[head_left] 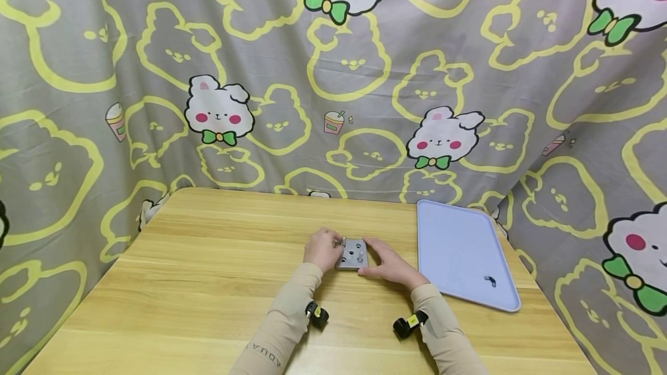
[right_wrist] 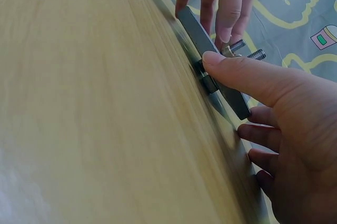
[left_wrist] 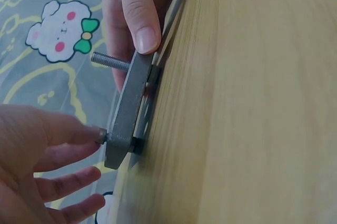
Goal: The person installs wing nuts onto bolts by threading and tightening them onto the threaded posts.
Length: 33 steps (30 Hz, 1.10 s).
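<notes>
A small square grey metal plate (head_left: 354, 257) with holes sits slightly raised off the wooden table. Threaded bolts (right_wrist: 256, 54) stick up from it, and dark bolt heads (right_wrist: 209, 83) show beneath. At its left side, my left hand (head_left: 322, 249) pinches a small brass-coloured fastener (right_wrist: 228, 51) between thumb and finger, partly hidden by the fingertips; its other fingers are spread in the left wrist view. My right hand (head_left: 388, 264) holds the plate's right side, thumb near one edge and fingers at the other. In the left wrist view, a long bolt (left_wrist: 110, 61) stands near the right thumb.
A pale lavender tray (head_left: 453, 242) lies on the right of the table, with a small black part (head_left: 490, 281) on it. The wooden table (head_left: 208, 282) extends around the hands. A patterned grey curtain (head_left: 292, 149) hangs behind and at both sides.
</notes>
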Each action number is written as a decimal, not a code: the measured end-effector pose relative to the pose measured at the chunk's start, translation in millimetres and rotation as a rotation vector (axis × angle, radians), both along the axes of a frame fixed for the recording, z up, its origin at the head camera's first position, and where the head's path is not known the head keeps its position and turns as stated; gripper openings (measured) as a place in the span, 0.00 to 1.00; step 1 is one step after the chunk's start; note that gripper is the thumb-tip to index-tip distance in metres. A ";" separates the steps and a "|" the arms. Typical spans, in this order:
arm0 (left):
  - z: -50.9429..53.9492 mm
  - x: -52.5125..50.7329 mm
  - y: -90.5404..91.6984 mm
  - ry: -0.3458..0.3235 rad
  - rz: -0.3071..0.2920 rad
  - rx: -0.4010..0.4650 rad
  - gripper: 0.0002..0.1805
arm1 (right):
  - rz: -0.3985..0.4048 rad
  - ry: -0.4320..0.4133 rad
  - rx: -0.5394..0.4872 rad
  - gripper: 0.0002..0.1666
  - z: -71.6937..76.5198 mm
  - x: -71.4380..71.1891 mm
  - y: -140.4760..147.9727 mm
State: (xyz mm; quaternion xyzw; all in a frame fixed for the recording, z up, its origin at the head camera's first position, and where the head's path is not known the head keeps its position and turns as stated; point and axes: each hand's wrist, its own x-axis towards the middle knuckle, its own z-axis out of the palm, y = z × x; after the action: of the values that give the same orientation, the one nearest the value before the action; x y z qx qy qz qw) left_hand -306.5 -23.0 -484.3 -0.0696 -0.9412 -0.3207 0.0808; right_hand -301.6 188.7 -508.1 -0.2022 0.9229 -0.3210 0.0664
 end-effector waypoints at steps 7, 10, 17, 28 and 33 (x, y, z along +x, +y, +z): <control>2.6 0.2 -1.1 0.030 0.079 -0.016 0.04 | 0.002 0.001 -0.007 0.55 0.0 -0.1 -0.2; 3.6 0.7 -1.9 0.028 0.096 -0.023 0.07 | 0.004 0.004 -0.010 0.55 -0.5 -0.1 -0.2; 3.1 0.3 -1.3 0.034 0.078 -0.021 0.04 | 0.001 0.005 0.000 0.56 -0.7 -0.7 -0.5; 2.3 1.3 -1.5 0.019 0.019 -0.026 0.07 | 0.006 0.011 -0.002 0.56 -1.5 -1.7 -0.5; 1.5 -0.2 -1.5 0.034 0.102 -0.044 0.09 | 0.002 0.010 0.003 0.56 -1.7 -1.4 -0.4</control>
State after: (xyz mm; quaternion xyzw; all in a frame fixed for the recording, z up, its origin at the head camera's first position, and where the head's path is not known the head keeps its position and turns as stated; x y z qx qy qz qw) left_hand -306.8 -24.5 -482.8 -0.0286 -0.9488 -0.2942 0.1117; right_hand -303.0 188.3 -509.8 -0.2047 0.9234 -0.3186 0.0622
